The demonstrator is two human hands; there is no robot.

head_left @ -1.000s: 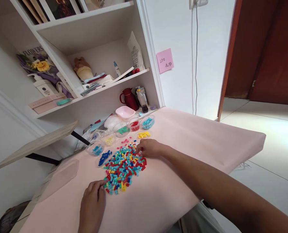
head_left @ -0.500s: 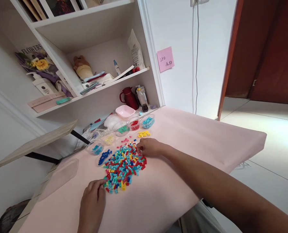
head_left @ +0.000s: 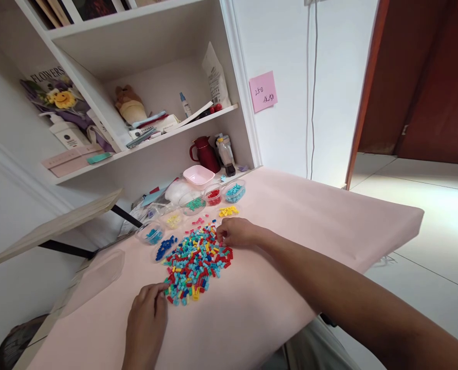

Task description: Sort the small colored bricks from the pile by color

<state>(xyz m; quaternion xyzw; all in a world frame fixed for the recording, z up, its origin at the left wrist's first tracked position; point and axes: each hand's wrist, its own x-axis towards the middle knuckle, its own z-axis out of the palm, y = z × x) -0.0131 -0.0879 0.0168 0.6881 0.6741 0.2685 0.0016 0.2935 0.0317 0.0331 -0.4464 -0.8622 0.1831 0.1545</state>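
A loose heap of small toy building bricks (head_left: 196, 262) in mixed colours lies on the pink-covered table. At the heap's right edge is my right hand (head_left: 236, 232), fingers curled down onto the bricks; what they pinch is hidden. My left hand (head_left: 146, 313) rests at the near left edge, its fingers loosely stretched and the tips touching the outermost bricks. Behind the heap, sorted bricks sit by colour: dark blue bricks (head_left: 166, 248), blue-teal bricks (head_left: 153, 236), pale yellow bricks (head_left: 173, 221), green bricks (head_left: 195, 204), red bricks (head_left: 214, 196), light blue bricks (head_left: 235, 191) and yellow bricks (head_left: 229, 211). Several pink bricks (head_left: 198, 221) lie loose.
A pink bowl (head_left: 198, 176), a dark red jug (head_left: 205, 154) and a bottle (head_left: 226, 156) stand at the back under white shelves (head_left: 182, 128). At the left are a small wooden stand (head_left: 55, 228) and a clear lid-like sheet (head_left: 103, 275).
The view has shifted very slightly. Both hands stay in nearly the same places at the heap, the right fingers still down among the bricks.
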